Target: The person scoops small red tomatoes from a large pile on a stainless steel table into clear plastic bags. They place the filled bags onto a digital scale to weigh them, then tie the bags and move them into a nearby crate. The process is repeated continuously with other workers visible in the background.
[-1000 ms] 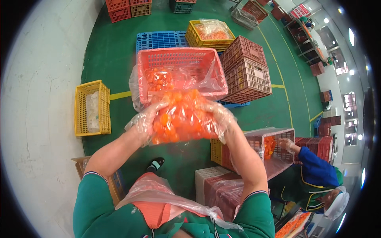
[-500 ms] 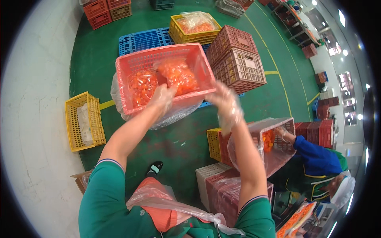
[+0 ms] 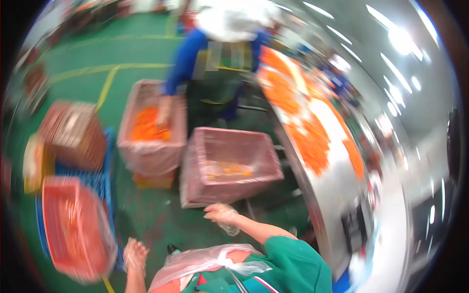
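My left hand (image 3: 136,255), in a clear plastic glove, hangs with loosely parted fingers and nothing visible in it. The red-pink crate (image 3: 50,219) with bagged orange pieces (image 3: 73,229) lies to its left, apart from it. My right hand (image 3: 221,215), gloved too, is bare of any load, its fingers reaching leftward. Just beyond it stands a dusty-pink crate (image 3: 234,188) lined with clear film. A few orange pieces (image 3: 229,169) lie on its bottom. Motion blur softens both hands.
A person in blue sleeves (image 3: 188,56) reaches into another lined crate (image 3: 128,129) of orange pieces. On the right runs a metal table (image 3: 320,195) heaped with orange pieces. Stacked crates (image 3: 73,127) and a yellow crate (image 3: 39,166) stand left by a blue pallet (image 3: 108,185).
My view has swung right, so the red-pink crate now sits at far left. My left hand has come away from the bags in it; my right hand has left its rim.
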Tool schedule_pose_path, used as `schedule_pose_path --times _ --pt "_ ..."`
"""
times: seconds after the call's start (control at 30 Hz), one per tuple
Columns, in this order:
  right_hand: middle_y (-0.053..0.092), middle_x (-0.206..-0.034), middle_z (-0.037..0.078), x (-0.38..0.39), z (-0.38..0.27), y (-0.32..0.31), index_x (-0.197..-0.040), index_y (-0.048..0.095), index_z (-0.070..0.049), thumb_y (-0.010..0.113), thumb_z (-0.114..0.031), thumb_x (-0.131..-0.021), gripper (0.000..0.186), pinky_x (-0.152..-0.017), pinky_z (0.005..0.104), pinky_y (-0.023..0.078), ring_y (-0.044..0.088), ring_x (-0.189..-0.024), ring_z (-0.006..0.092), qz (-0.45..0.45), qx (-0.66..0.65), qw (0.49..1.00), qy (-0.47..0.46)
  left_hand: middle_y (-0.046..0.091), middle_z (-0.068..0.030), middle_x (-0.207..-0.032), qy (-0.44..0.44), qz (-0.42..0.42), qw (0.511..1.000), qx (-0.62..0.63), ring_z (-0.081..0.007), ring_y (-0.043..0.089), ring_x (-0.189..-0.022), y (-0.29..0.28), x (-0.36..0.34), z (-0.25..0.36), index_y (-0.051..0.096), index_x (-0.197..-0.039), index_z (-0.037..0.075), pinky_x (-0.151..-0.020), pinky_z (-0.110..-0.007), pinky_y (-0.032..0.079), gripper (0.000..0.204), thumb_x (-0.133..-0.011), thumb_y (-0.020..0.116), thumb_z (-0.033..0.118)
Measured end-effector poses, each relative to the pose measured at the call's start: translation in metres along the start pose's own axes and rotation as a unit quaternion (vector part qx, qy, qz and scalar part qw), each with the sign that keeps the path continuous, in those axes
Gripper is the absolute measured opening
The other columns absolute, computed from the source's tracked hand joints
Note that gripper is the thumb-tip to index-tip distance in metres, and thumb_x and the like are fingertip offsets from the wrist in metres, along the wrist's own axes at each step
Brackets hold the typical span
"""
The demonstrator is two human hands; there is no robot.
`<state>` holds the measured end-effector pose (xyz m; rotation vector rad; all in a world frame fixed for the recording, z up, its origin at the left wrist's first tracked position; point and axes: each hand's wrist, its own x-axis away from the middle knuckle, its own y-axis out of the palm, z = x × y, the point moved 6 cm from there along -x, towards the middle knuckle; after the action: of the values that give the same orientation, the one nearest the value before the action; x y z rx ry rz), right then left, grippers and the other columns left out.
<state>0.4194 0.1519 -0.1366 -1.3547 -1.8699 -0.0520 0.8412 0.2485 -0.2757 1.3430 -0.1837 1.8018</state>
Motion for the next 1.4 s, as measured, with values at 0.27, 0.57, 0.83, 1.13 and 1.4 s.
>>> schedule_pose_path --times 0.27,0.57,0.83,1.13,1.4 --pt "0.068 -0.099 0.007 0.148 0.087 -0.067 -0.128 0.058 -0.001 0.062 -0.025 -0.094 0.041 -0.079 0.0272 0.05 0.062 -0.085 0.0134 0.206 -0.222 0.947 -0.11 0.062 0.0 -0.079 0.047 -0.186 0.94 -0.281 -0.0145 0.06 -0.062 0.259 0.046 -0.03 0.06 -0.102 0.016 -0.051 -0.028 0.048 0.023 -0.088 0.068 0.032" --pt "0.071 -0.094 0.01 0.352 0.223 -0.134 -0.118 0.065 -0.002 0.065 -0.018 -0.092 0.031 -0.074 0.0285 0.053 0.067 -0.081 0.0148 0.512 -0.314 0.796 -0.076 0.063 -0.0011 -0.079 0.048 -0.36 0.795 -0.485 -0.0138 0.06 -0.064 0.475 0.161 -0.217 0.059 -0.102 0.014 -0.054 -0.028 0.051 0.024 -0.089 0.068 0.032" --pt "0.07 -0.091 0.008 0.511 0.275 -0.142 -0.113 0.065 -0.001 0.061 -0.007 -0.093 0.021 -0.074 0.029 0.054 0.066 -0.08 0.0147 0.753 -0.234 0.614 -0.046 0.06 0.0013 -0.08 0.133 -0.538 0.691 -0.465 -0.0061 0.054 -0.068 0.597 0.258 -0.361 0.063 -0.105 0.01 -0.06 -0.022 0.046 0.015 -0.092 0.065 0.017" --pt "0.067 -0.086 0.006 0.58 0.304 -0.12 -0.113 0.062 0.003 0.058 -0.002 -0.094 0.02 -0.075 0.0262 0.051 0.062 -0.078 0.0102 0.861 -0.308 0.401 -0.061 0.062 -0.0084 -0.117 0.338 -0.678 0.502 -0.417 -0.0169 0.058 -0.106 0.736 0.242 -0.426 0.062 -0.118 -0.001 -0.097 -0.03 0.044 0.024 -0.095 0.056 0.003" --pt "0.068 -0.091 0.015 0.65 0.33 -0.144 -0.103 0.064 -0.003 0.059 -0.005 -0.091 0.013 -0.072 0.0362 0.053 0.066 -0.083 0.0279 0.915 -0.101 0.332 0.206 0.066 -0.0102 -0.101 0.315 -0.74 0.272 -0.529 -0.0161 0.06 -0.1 0.801 0.21 -0.467 0.064 -0.109 -0.002 -0.089 -0.029 0.046 0.022 -0.09 0.055 -0.001"
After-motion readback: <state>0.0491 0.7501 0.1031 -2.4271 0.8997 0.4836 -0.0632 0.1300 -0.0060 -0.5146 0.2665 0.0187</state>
